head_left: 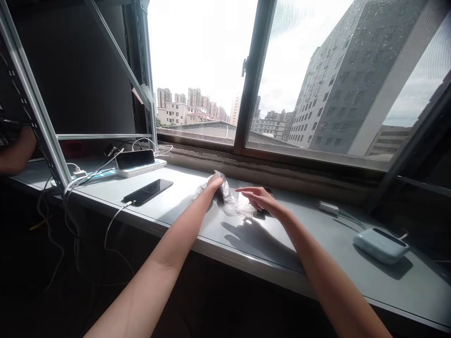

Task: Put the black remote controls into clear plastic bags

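Observation:
My left hand [215, 181] is closed on a crumpled clear plastic bag [229, 205] above the desk. Something dark shows along the bag beside my fingers, but its kind cannot be made out. To the right of the bag, my right hand [260, 197] is open, index finger stretched toward the bag and the other fingers loosely bent. It holds nothing that I can see. Under and behind this hand lies a flat black item [261, 214], mostly covered by it. The hand's shadow falls on the desk in front.
On the left, a phone [150, 191] lies plugged into a white cable, near a power strip [141, 168] bearing another dark device [135, 159]. A metal shelf post [38, 103] stands there. A pale blue power bank [381, 245] sits at right. Another person's arm [17, 152] shows far left.

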Demonstrator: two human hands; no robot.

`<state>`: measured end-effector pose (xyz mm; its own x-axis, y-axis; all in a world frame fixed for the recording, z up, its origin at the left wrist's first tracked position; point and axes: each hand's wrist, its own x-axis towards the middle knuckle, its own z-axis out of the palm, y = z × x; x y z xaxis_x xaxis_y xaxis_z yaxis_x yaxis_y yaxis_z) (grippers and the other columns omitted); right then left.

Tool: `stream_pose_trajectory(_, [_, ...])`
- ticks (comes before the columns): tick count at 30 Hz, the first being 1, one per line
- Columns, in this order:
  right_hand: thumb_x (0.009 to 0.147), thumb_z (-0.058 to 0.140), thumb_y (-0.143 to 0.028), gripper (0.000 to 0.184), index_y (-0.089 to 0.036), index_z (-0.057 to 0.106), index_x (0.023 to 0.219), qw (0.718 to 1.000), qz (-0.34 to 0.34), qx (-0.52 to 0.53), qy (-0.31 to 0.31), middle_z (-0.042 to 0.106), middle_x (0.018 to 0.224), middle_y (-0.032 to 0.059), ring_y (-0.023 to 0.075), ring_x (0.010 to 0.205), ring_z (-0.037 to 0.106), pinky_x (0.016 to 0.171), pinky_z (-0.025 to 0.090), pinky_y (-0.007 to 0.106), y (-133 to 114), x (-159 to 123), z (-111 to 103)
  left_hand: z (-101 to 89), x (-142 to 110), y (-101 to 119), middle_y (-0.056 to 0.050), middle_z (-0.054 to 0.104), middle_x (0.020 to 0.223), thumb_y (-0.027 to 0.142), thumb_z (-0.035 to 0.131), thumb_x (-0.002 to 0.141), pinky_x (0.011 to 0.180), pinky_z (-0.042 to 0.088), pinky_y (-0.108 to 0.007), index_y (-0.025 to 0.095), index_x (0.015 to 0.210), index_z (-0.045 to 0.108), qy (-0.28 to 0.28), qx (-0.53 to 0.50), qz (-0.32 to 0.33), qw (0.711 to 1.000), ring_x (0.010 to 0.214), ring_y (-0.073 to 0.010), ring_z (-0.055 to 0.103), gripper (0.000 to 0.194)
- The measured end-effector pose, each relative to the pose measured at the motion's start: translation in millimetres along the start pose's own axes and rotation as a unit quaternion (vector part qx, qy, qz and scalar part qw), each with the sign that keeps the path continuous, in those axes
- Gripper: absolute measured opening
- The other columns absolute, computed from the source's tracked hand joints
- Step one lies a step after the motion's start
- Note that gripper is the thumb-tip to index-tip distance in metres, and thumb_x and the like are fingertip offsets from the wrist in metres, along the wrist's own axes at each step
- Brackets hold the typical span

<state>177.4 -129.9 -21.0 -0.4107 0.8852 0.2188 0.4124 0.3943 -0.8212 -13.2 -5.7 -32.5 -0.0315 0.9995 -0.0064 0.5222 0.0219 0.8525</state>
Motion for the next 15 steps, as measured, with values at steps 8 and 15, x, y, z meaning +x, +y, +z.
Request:
stream_pose_trajectory(8, [0.086,0.056,-0.062,0.062,-0.012,0.073,0.118,1.000,0.003,-0.012,0.024,0.038,0.045,-0.0080,0.0084,0.043,0.031,0.050,0.028,0.025,3.6,1.6,-1.4,4.0,-9.1,9.0,-0.023,0.060,0.134,0.014,0.044,0.093,0.095,0.045,-0.032,0.006,0.135,0.055,0.008,0.314,0.059,0.948,0.125,-0.0289,0.058,0.044])
stream_pose_trajectory(15, [0.085,0.054,-0.068,0.066,-0.012,0.075,0.114,0.997,0.014,-0.066,0.038,0.047,0.046,-0.0046,0.0092,0.044,0.035,0.050,0.028,0.025,11.0,3.7,-1.8,13.1,-17.5,13.7,-0.023,0.051,0.142,0.016,0.046,0.093,0.107,0.036,-0.041,0.011,0.142,0.048,0.041,0.388,0.134,0.911,0.133,-0.0305,0.047,0.049])
